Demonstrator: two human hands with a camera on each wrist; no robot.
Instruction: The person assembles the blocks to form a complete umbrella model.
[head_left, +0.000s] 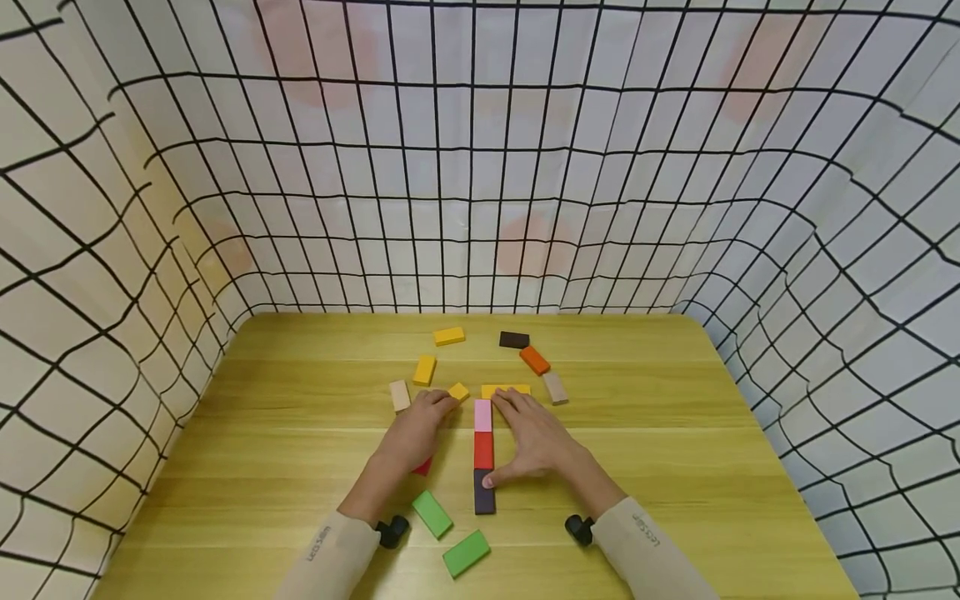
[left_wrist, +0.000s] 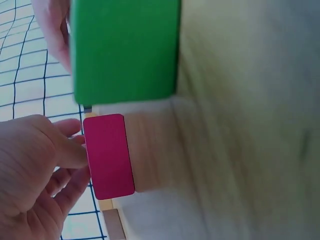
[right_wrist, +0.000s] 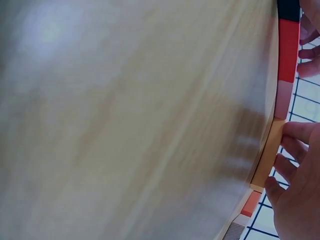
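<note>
My left hand (head_left: 422, 427) pinches a small yellow block (head_left: 458, 392) at its fingertips, the block partly covered. A crimson block (head_left: 422, 467) lies beneath that wrist; in the left wrist view the crimson block (left_wrist: 110, 157) hides the fingertips. My right hand (head_left: 536, 433) spreads its fingers, their tips touching a yellow strip (head_left: 517, 390) laid crosswise. Its thumb touches a dark block (head_left: 484, 500). Below the strip, a pink block (head_left: 483, 415), a red block (head_left: 483, 450) and the dark one form a straight column. In the right wrist view the fingers meet the yellow strip (right_wrist: 270, 150).
Two green blocks (head_left: 467, 553) lie near the front. Beyond the hands are yellow blocks (head_left: 449, 336), a beige block (head_left: 401, 396), a black block (head_left: 514, 339), an orange block (head_left: 535, 360) and a greyish block (head_left: 555, 388). Black wire mesh (head_left: 472, 200) encloses the wooden table (head_left: 675, 500).
</note>
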